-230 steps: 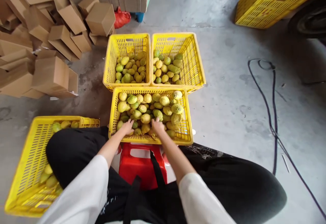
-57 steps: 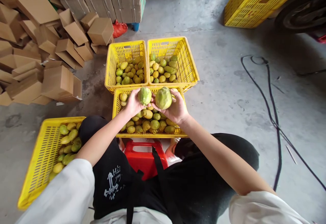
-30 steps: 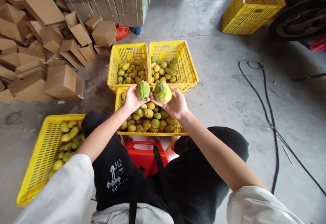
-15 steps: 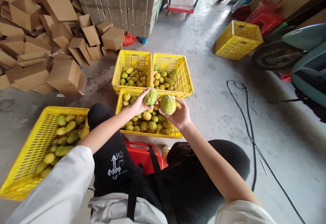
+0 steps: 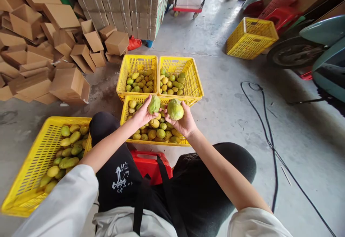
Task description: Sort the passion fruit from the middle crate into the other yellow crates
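Grey floor (image 5: pixel 218 104), edged by cardboard boxes (image 5: pixel 66 82) at left and a scooter (image 5: pixel 330 64) at right, extends between the front yellow crate (image 5: pixel 159 143) and a black cable (image 5: pixel 269 140). Over this crate, the half-closed left hand (image 5: pixel 143 114) grasps a green fruit (image 5: pixel 154 104); the right hand (image 5: pixel 185 122) cups a yellow-green fruit (image 5: pixel 175 109) just beside it.

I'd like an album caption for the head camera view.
A green fruit in the left hand, a yellow-green fruit in the right hand, above a fruit-filled yellow crate.
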`<state>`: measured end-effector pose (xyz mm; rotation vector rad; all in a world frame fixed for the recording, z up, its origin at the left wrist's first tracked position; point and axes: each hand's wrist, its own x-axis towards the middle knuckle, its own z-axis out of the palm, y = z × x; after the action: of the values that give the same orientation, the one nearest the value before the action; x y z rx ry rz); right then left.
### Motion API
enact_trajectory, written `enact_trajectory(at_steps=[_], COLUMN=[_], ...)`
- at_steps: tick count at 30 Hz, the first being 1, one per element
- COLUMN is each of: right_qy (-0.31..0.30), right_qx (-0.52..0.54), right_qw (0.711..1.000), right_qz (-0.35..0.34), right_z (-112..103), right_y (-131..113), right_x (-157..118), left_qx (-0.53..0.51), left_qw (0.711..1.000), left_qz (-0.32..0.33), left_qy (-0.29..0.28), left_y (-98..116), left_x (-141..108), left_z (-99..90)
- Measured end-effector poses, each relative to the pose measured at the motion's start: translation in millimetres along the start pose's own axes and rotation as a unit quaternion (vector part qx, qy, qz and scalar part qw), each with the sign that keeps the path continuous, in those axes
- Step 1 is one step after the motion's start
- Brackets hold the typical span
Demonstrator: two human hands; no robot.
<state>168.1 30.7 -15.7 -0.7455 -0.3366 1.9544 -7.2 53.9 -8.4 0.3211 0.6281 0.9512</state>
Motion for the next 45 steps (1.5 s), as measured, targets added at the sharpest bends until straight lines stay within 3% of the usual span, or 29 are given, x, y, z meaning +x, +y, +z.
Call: enact_trajectory(at_steps=[6,12,16,23,26,30,32,38,41,45], right_qy=[0.061,0.006,0.005,0.011,0.003,0.05,0.058,-0.053,-0.045,-0.01], right_qx=[0.015,0.015,0.02,0.006,-0.021,-0.034,-0.025,0.001,-0.016,0.009], right_qw=[0.998,1.0,1.0,1.0,1.0,0.998,0.998,0.999,0.998,1.0], right_qz=[0.021,0.021,-0.014,0.0,0.006,-0.024,-0.03,-0.015,-0.028,-0.028], right_z=[-13,-22,-19,-29,-32,-34,-34,-22,-20,-29], right_y=[13,8,4,19,29,31,29,19,22,28], right_x=[2,-14,-15,-22,-29,-34,-33,-22,-19,-19], left_qx=[0.04,0.002,-0.012,0.029,0.051,0.022,0.0,-0.03,-0.025,0.009], left_qw=[0.999,0.996,0.994,0.997,0.995,0.993,0.993,0.994,0.995,0.999], left_qz=[-0.019,-0.043,-0.056,-0.06,-0.083,-0.111,-0.103,-0.015,0.006,-0.013], left_qy=[0.031,0.072,0.093,0.029,0.024,0.039,0.057,0.101,0.099,0.048], left_y=[-1,-4,-9,-22,-28,-32,-31,-19,-13,-20], left_x=[-7,-13,-14,-21,-23,-25,-25,-26,-27,-26], left_z=[-3.9,-1.8,-0.2,-2.8,-2.0,0.0,-0.2,-2.8,-3.9,-9.8])
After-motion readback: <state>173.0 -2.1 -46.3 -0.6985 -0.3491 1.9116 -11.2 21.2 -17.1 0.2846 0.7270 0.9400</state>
